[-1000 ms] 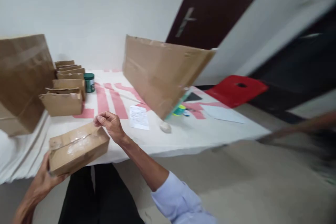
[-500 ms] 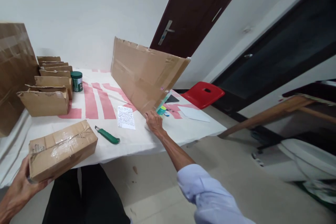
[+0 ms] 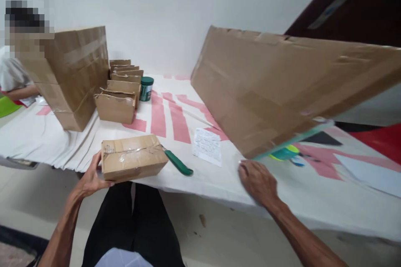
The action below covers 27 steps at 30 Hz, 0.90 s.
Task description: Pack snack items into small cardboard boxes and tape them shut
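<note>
My left hand (image 3: 90,180) grips the left end of a small taped cardboard box (image 3: 134,156), fingers behind and thumb below the front edge. The box rests at the table's near edge. Just right of it lies a green utility knife (image 3: 178,162) with its blade end close to the box. My right hand (image 3: 258,181) is closed over the tabletop, below the lower corner of a large upright cardboard panel (image 3: 266,91). A small whitish bit shows at its fingertips; what it holds, if anything, is hidden. A sheet of paper with handwritten marks (image 3: 206,147) lies between the hands.
Several open cardboard boxes (image 3: 115,108) stand in a row beside a green-lidded jar (image 3: 146,89). A large carton (image 3: 78,75) stands at left, a person (image 3: 15,71) behind it. A teal-and-yellow tape roll (image 3: 285,153) and white sheet (image 3: 369,173) lie right; a red chair (image 3: 382,142) stands beyond.
The view has swung left, bringing the person and more of the large carton into sight. My right hand has come away from the panel's lower corner, nearer me. My left hand still grips the box.
</note>
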### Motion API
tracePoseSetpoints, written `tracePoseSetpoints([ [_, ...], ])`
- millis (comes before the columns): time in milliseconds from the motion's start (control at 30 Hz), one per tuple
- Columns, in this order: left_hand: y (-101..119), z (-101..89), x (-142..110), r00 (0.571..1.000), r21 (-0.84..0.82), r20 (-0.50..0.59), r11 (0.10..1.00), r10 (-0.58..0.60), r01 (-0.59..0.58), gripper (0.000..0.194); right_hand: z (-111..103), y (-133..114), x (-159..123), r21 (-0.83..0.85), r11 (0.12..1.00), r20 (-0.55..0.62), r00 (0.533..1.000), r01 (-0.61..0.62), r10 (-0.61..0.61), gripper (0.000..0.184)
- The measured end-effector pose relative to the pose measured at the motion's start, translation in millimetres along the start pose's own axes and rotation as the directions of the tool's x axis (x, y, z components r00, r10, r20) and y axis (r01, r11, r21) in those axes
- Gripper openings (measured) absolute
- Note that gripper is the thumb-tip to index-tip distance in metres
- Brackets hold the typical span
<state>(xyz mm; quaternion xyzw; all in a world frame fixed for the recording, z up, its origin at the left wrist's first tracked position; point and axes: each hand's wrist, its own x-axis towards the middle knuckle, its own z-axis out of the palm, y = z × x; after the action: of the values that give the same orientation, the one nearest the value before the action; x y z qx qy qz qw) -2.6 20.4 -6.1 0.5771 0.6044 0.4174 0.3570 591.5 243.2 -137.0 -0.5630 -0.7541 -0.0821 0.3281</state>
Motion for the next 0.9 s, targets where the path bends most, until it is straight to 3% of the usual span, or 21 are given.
tracePoseSetpoints([
  [167,-2.5,6.4,-6.1,0.997,-0.015,0.018,0.997,0.074,-0.073,0.120,-9.0,-0.5,-4.9,0.062,0.997,0.087,0.996,-0.039,0.033,0.025],
  [333,2.9,19.2,-9.9,0.980,-0.018,-0.079,0.983,0.181,-0.183,0.120,-28.3,-12.6,1.8,-0.021,0.983,0.208,0.961,-0.185,0.185,0.027],
  [433,8.8,25.8,-11.4,0.966,-0.033,-0.147,0.975,0.212,-0.219,0.120,-33.7,-21.4,10.3,-0.014,0.990,0.144,0.980,-0.137,0.138,0.031],
  [533,15.1,30.4,-12.3,0.961,-0.037,-0.186,0.976,0.206,-0.216,0.116,-35.4,-49.4,26.4,0.026,0.999,0.034,0.999,-0.037,0.036,0.033],
  [633,20.5,33.7,-13.4,0.956,-0.012,-0.209,0.977,0.207,-0.214,0.109,-43.5,-112.4,49.7,0.137,0.987,-0.085,0.993,0.090,-0.079,0.034],
  [733,24.8,37.0,-14.3,0.946,0.031,-0.227,0.973,0.229,-0.228,0.104,-70.5,-205.8,71.8,0.292,0.918,-0.197,0.956,0.267,-0.215,0.025],
  [800,27.1,40.3,-14.3,0.937,0.065,-0.243,0.968,0.252,-0.244,0.103,-97.6,-272.4,80.4,0.356,0.843,-0.252,0.910,0.404,-0.330,0.015],
  [900,30.9,48.8,-13.5,0.915,0.121,-0.275,0.955,0.294,-0.270,0.103,-132.5,-357.5,80.9,0.386,0.694,-0.271,0.794,0.608,-0.545,0.015],
])
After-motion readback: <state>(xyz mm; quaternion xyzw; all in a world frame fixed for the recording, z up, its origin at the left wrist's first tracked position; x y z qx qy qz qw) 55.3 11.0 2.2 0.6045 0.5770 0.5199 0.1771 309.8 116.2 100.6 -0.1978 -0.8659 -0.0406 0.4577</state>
